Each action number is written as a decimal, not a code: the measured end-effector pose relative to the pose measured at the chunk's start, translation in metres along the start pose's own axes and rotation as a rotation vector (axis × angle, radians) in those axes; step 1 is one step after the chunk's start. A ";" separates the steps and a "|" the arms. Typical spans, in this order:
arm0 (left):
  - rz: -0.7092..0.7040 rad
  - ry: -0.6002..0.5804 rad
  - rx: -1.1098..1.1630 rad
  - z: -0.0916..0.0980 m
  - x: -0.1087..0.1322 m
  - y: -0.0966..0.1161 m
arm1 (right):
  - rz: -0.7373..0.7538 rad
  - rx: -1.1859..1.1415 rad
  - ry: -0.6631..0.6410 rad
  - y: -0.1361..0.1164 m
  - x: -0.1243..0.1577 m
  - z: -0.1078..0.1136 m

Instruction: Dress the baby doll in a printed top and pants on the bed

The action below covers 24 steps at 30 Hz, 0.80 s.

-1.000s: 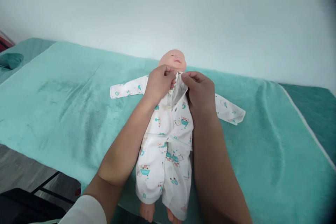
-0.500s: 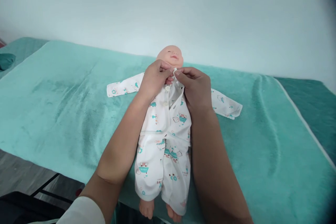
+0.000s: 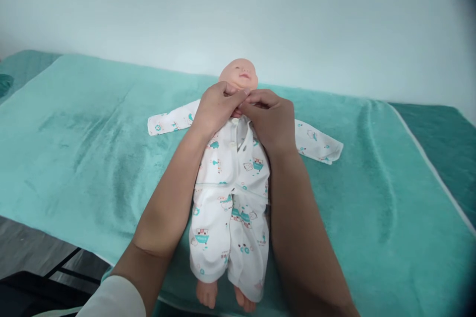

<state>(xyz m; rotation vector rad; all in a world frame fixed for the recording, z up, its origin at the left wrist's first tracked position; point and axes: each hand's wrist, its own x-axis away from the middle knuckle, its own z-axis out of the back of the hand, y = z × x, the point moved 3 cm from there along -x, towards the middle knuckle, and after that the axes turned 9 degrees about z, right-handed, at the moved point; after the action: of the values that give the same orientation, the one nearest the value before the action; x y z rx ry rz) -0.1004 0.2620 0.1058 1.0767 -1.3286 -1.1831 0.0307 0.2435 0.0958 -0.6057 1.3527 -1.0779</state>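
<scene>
A baby doll point(image 3: 240, 73) lies on its back, head toward the wall, dressed in a white printed baby jacket point(image 3: 217, 163) and matching trousers point(image 3: 211, 230). At the jacket's neckline, just below the chin, my left hand point(image 3: 219, 106) pinches the collar edge. Against it, my right hand point(image 3: 273, 116) is closed on the other side of the collar, thumbs and fingertips meeting. Two pale buttons show below on the front opening, which gapes over the chest. My fingers hide the topmost fastening. Both sleeves stretch out sideways, and the doll's bare feet point(image 3: 207, 293) stick out of the trouser legs.
A turquoise blanket point(image 3: 92, 158) with soft folds covers the table, over a darker green cover point(image 3: 435, 143) at the right. Behind stands a plain pale wall point(image 3: 238, 10). A black object point(image 3: 37, 294) and dark metal bars are at the lower left.
My hands have come together at the collar, the right one moving left toward the left one. The jacket's gap at the neck has narrowed. The view has shifted slightly.
</scene>
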 end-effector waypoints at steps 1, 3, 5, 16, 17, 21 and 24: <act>-0.001 0.006 -0.009 0.000 -0.001 -0.001 | 0.000 0.002 -0.009 0.000 0.000 0.000; 0.002 0.023 -0.022 0.001 -0.003 -0.004 | -0.002 0.009 -0.032 0.000 0.002 0.000; -0.003 0.027 -0.027 0.002 -0.005 -0.006 | -0.013 0.018 -0.053 0.000 0.004 0.001; -0.032 0.030 -0.037 0.005 -0.003 -0.010 | 0.034 0.147 -0.133 -0.005 0.024 0.003; -0.037 0.032 -0.036 0.005 -0.004 -0.010 | 0.046 0.152 -0.136 -0.004 0.026 0.003; -0.070 0.056 -0.004 0.005 -0.005 -0.010 | 0.096 0.189 -0.135 -0.001 0.033 0.001; -0.078 0.067 0.014 0.004 -0.005 -0.011 | 0.129 0.214 -0.122 -0.002 0.045 0.002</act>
<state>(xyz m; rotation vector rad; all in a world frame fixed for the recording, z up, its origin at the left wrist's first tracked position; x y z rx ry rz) -0.1036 0.2663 0.0944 1.1769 -1.2550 -1.1862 0.0265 0.2030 0.0765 -0.4140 1.1374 -1.0469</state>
